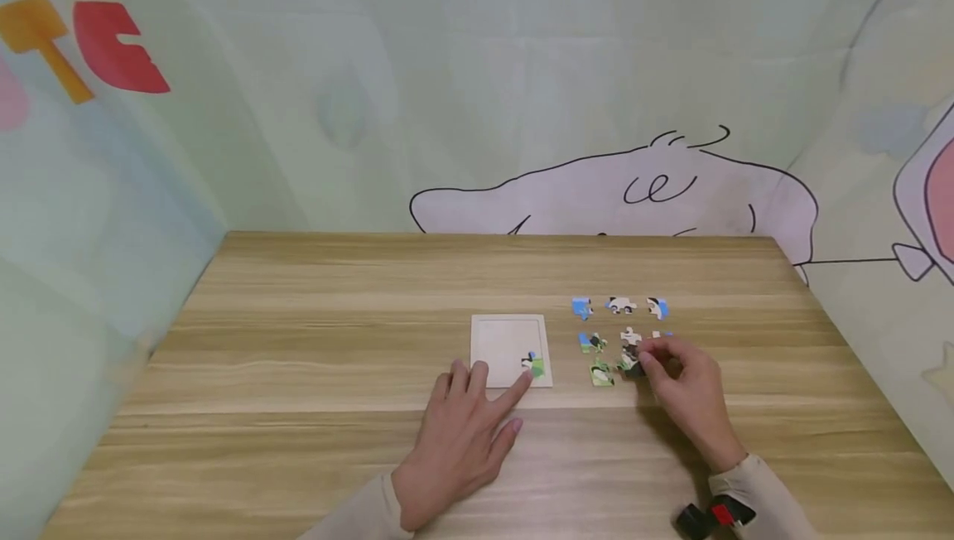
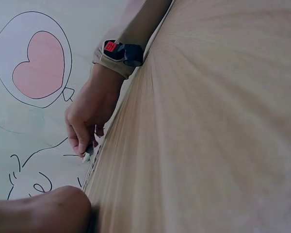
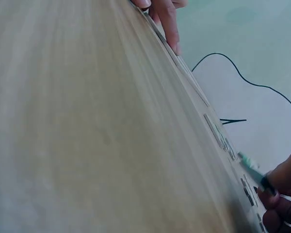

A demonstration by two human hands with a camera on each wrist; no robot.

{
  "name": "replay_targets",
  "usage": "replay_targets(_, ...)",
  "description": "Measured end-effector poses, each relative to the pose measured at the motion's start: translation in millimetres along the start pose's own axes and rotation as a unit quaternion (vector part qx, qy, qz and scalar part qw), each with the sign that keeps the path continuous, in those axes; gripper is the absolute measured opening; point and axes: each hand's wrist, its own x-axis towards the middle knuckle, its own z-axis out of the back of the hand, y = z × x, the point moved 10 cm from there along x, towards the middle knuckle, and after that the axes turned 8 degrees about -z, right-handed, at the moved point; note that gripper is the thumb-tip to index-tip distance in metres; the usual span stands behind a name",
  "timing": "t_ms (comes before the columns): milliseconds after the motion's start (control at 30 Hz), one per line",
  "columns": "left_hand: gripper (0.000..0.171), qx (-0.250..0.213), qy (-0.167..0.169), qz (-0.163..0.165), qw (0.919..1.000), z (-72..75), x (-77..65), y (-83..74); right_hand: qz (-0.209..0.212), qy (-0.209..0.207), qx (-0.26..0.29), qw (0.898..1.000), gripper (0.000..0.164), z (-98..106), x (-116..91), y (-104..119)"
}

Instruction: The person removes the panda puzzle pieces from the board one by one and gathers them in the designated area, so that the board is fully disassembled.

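My left hand (image 1: 462,424) lies over the lower edge of a white square puzzle tray (image 1: 495,349). Its outstretched index finger touches a green, blue and white jigsaw piece (image 1: 537,364) in the tray's lower right corner. To the right, my right hand (image 1: 689,395) pinches a dark and green jigsaw piece (image 1: 633,366) between thumb and fingertips. The right wrist view shows that piece tilted and raised over the tabletop. Loose pieces lie around it, among them a green piece (image 1: 601,373) and a blue-green piece (image 1: 592,343).
Farther back, a row holds a blue piece (image 1: 581,307), a panda-face piece (image 1: 620,305) and a blue-white piece (image 1: 657,307). A white piece (image 1: 630,335) lies close to the right fingertips. The wooden table (image 1: 335,316) meets a printed cloth backdrop (image 1: 477,68).
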Motion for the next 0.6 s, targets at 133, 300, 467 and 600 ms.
replay_targets(133,0.054,-0.007,-0.004,0.000,1.0000,0.2,0.0,0.3,-0.022,0.007,-0.052,0.998,0.005,-1.5,-1.7,-7.3)
replay_targets(300,0.054,-0.001,-0.001,-0.003,1.0000,0.0,-0.4,0.0,-0.018,0.012,-0.090,0.996,0.007,-3.3,-3.5,-7.3)
replay_targets(467,0.054,-0.001,-0.001,-0.003,1.0000,-0.8,-0.6,-0.3,0.000,0.015,-0.105,0.994,0.007,-3.6,-3.5,-6.7)
replay_targets(600,0.055,-0.001,-0.003,-0.002,1.0000,-0.7,-0.8,0.2,0.017,0.014,-0.102,0.995,0.005,-4.2,-1.8,-5.1)
